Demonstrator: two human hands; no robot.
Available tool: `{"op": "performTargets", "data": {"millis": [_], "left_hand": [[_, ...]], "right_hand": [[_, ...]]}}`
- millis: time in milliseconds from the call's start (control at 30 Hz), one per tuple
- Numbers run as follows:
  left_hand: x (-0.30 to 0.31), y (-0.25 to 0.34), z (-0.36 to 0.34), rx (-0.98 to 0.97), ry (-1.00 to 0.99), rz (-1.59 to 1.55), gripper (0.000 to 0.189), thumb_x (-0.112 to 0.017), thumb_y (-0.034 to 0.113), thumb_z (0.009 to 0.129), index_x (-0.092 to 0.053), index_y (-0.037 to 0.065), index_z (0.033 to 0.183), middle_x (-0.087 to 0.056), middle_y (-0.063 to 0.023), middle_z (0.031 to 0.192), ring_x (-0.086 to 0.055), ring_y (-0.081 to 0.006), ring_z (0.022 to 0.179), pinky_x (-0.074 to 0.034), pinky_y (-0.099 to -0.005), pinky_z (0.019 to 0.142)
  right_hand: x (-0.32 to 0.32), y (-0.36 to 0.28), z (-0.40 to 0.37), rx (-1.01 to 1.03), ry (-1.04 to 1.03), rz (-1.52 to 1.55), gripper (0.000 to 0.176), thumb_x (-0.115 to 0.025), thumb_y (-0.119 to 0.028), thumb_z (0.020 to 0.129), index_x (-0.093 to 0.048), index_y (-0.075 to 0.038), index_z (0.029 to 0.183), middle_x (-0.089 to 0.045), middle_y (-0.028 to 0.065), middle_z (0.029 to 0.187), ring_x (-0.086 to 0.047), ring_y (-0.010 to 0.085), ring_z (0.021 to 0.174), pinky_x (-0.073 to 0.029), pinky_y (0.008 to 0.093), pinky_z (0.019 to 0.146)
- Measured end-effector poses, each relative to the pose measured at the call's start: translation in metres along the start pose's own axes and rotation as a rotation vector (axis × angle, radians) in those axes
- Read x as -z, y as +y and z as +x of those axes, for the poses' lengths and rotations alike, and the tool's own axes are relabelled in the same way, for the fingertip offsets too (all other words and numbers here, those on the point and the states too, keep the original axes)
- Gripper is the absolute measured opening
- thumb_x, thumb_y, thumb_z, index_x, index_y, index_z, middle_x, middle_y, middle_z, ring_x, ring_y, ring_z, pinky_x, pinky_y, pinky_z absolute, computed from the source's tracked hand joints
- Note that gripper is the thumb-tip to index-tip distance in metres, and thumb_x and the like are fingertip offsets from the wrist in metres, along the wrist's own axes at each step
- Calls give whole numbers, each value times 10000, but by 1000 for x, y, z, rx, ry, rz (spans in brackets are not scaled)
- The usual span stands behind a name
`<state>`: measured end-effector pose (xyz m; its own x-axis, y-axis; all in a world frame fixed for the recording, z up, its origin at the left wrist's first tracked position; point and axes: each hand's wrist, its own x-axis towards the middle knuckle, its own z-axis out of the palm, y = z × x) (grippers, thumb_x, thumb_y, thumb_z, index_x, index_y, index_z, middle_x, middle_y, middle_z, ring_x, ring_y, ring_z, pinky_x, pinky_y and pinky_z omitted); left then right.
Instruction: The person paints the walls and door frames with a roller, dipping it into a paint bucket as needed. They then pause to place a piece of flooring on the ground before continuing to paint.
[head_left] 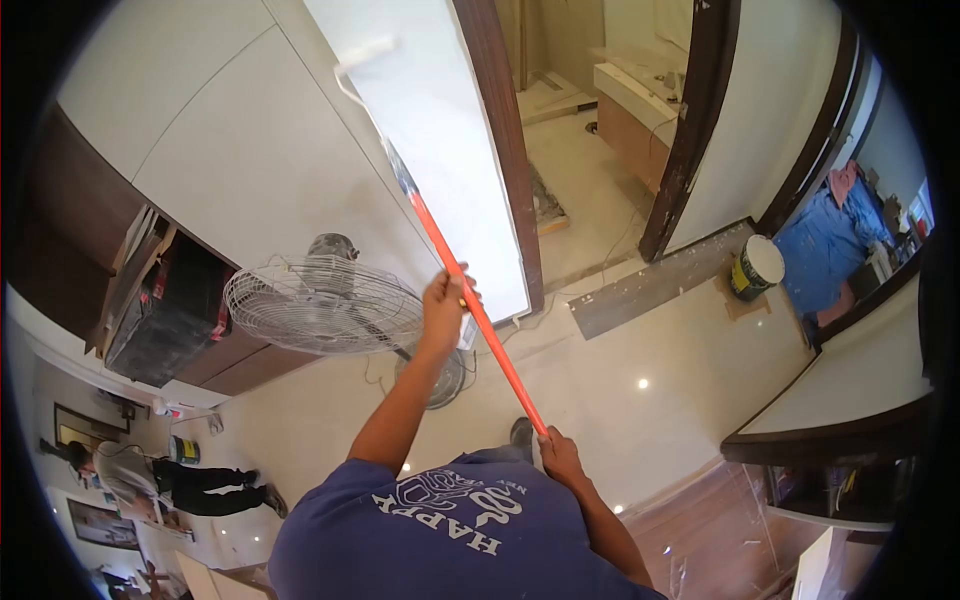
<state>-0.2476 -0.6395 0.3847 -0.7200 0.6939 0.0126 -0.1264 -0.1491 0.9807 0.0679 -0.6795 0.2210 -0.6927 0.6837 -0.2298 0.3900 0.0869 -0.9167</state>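
Observation:
A long orange pole runs diagonally from near my body up to a paint roller with a white wire frame. The roller is against or just in front of the white wall strip, left of the dark door frame; contact cannot be told. My left hand wraps round the middle of the pole. Near the pole's lower end, my right hand is closed round it.
A wire-caged fan stands left of the pole. A paint bucket sits by a grey floor strip on the right. At far left, another person stands near a second bucket. An open doorway shows a vanity.

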Motion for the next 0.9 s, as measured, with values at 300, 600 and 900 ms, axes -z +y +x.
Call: {"op": "performTargets", "data": {"millis": [300,600,900], "left_hand": [[32,-163,-64,338,46,30,266,-441,156,1026,-500,-20,1217,-596,-85,898,-608,-168,709,-546,-309,628],[53,-260,-86,701,45,17,247,-472,204,1029,-514,26,1195,-614,-74,901,-643,-212,767,-573,-397,703],[65,-302,-75,922,20,37,255,-469,197,1014,-509,35,1207,-614,-78,934,-649,-251,820,-571,-441,755]], "right_hand": [[-37,123,-86,-278,-103,-149,381,-460,-437,992,-549,-66,985,-619,269,756,-610,498,763,-452,555,654],[-51,163,-140,-493,-169,-289,373,-465,-465,987,-521,-98,1015,-625,286,804,-611,502,818,-461,567,701],[-50,168,-151,-502,-139,-336,356,-552,-440,926,-519,-91,989,-633,275,821,-624,485,802,-473,550,714]]}}
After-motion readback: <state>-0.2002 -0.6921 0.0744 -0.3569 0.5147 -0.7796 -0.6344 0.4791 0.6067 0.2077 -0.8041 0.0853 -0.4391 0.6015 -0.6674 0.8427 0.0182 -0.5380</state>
